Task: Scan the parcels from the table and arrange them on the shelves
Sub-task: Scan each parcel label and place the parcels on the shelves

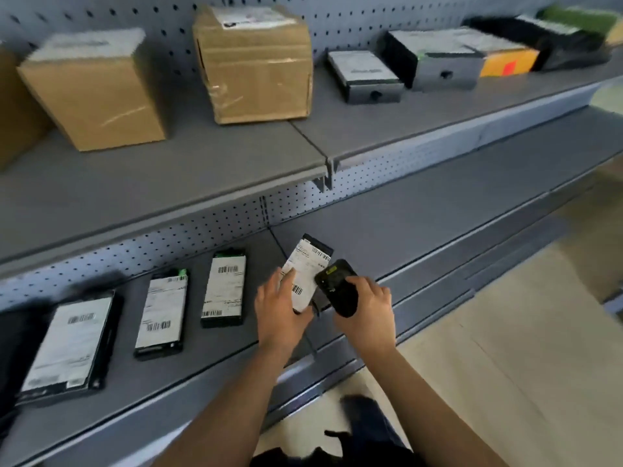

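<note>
My left hand (279,305) holds a slim black parcel (308,267) with a white barcode label, tilted just above the lower shelf (421,227). My right hand (365,308) grips a black handheld scanner (337,286) right beside the parcel's lower right edge, its small screen facing up. Three similar flat black parcels lie in a row on the lower shelf to the left: one (224,288) nearest, a second (161,313), and a larger one (69,345) at the far left.
The upper shelf (236,163) carries two cardboard boxes (91,89) (256,62), grey and black boxes (365,77) (435,62), an orange parcel (509,60) and dark ones further right. Pegboard backs both shelves. Pale floor (505,365) lies at the lower right.
</note>
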A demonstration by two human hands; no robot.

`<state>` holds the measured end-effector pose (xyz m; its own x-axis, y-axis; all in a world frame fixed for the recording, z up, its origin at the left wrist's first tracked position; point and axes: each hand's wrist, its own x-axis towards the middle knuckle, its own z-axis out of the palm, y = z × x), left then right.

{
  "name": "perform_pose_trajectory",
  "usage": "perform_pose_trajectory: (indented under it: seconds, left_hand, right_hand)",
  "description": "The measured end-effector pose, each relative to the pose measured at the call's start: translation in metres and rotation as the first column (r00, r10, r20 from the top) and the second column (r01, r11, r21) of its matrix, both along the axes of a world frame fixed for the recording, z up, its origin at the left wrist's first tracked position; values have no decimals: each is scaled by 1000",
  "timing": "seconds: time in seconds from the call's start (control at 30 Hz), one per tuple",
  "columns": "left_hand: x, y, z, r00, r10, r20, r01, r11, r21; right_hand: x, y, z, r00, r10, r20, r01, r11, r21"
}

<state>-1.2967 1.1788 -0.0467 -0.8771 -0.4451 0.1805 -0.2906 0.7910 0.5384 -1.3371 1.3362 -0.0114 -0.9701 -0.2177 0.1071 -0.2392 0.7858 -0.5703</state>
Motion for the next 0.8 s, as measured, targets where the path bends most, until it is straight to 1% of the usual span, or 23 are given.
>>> perform_pose_trajectory:
  seconds: [0.1, 0.2, 0.27, 0.37, 0.47, 0.57, 0.7, 0.8]
  left_hand:
    - [-35, -2, -19, 986, 162, -32, -160, 986, 51]
    - [-63, -9, -44, 945, 324, -33, -319, 941, 115]
    - [-75, -9, -57, 909, 416, -9, -409, 899, 158]
    - [-84, -7, -68, 877, 479, 31, -474, 855, 208]
    - [-83, -6, -62, 865, 502, 19, -494, 843, 210]
    - [-68, -1, -37, 850, 527, -9, -515, 834, 198]
    - [-10, 6, -6, 804, 594, -11, -588, 798, 133]
    - [47, 12, 8, 757, 653, 13, -653, 754, 72]
  right_hand:
    - [-61, -13, -15, 982, 186, -33, -184, 981, 62]
    - [-110, -34, -33, 946, 323, -27, -319, 943, 89]
    - [-133, -46, -46, 919, 393, -38, -388, 917, 92]
    - [-151, -54, -57, 894, 445, -51, -443, 895, 44]
    - [-153, -53, -51, 877, 477, -52, -477, 879, 24]
    - [-144, -52, -33, 847, 531, -30, -531, 847, 16]
    - [-107, -59, -7, 797, 603, 19, -604, 797, 15]
    - [-61, -71, -1, 760, 649, 44, -647, 761, -51]
